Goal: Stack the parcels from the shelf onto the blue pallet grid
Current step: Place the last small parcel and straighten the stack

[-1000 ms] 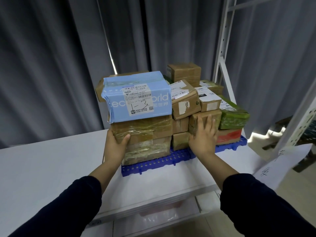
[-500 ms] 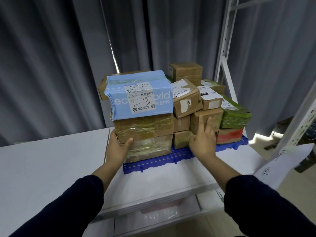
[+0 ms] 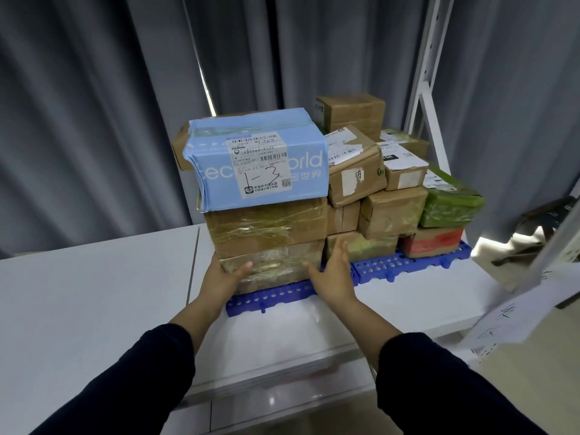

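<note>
Parcels (image 3: 270, 227): 3 in frt stack

White table (image 3: 94, 309) — blue pallet grid (image 3: 408, 265) lies flat on it, two sections side by side toward the far edge, parcels (image 3: 270, 221) stacked on the grid.
</note>
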